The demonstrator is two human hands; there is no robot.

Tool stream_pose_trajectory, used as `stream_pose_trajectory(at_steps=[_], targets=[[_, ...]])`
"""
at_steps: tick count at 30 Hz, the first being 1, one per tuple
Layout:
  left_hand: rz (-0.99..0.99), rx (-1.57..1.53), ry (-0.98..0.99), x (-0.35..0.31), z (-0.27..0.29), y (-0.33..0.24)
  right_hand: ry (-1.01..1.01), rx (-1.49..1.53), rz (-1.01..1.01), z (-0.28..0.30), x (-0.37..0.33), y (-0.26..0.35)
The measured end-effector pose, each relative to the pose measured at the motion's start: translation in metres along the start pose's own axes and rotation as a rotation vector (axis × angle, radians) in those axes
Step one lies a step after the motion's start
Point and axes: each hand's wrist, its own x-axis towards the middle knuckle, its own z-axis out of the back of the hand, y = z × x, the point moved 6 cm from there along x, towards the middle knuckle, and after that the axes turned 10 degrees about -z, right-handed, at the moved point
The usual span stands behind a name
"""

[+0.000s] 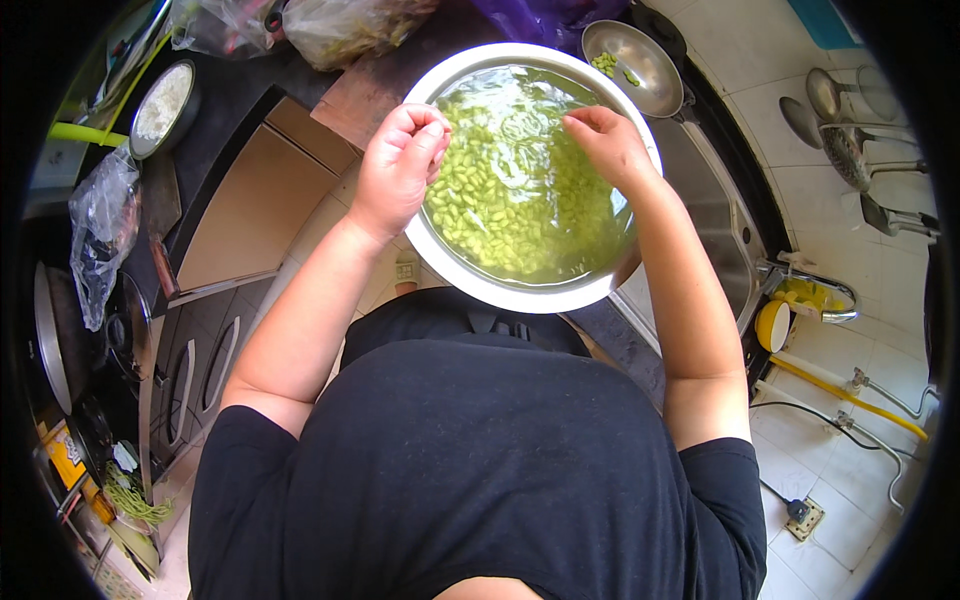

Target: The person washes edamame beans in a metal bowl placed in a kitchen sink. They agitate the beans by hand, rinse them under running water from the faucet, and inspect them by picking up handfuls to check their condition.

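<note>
A large metal basin (419, 240) full of water stands in front of me, with many shelled green beans (500, 215) lying under the surface. My left hand (405, 165) is above the basin's left rim, its fingers curled and the thumb pressed to the forefinger. Over the right side of the water, my right hand (612, 148) points inward with its fingertips pinched together. Whatever either hand may hold is too small or hidden to make out. Beyond the right hand sits a shallow metal pan (655, 75) with a few green beans in it.
Plastic bags (350, 28) lie at the back. To the left are a bowl of white food (160, 112), a cleaver (160, 215) and a crumpled clear bag (103, 235). A sink (715, 225) with a tap (835, 305) is on the right; ladles (845, 150) hang on the tiled wall.
</note>
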Motion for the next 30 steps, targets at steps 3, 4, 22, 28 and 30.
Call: stream_pose_trajectory(at_steps=[3,4,22,28,30], targets=[[-0.024,0.046,0.029,0.000,0.000,0.002,0.059,-0.007,-0.108,-0.005,0.006,-0.025],[-0.035,0.043,0.026,0.000,0.000,0.002,0.068,-0.013,-0.134,-0.008,0.007,-0.031],[-0.036,0.019,0.022,0.001,-0.004,-0.001,0.781,0.140,-0.364,-0.068,-0.037,-0.027],[-0.032,0.029,0.003,0.000,-0.002,0.000,0.956,0.152,-0.557,-0.079,-0.059,-0.016],[-0.032,0.026,-0.001,0.000,-0.002,0.000,1.024,0.208,-0.542,-0.086,-0.063,-0.019]])
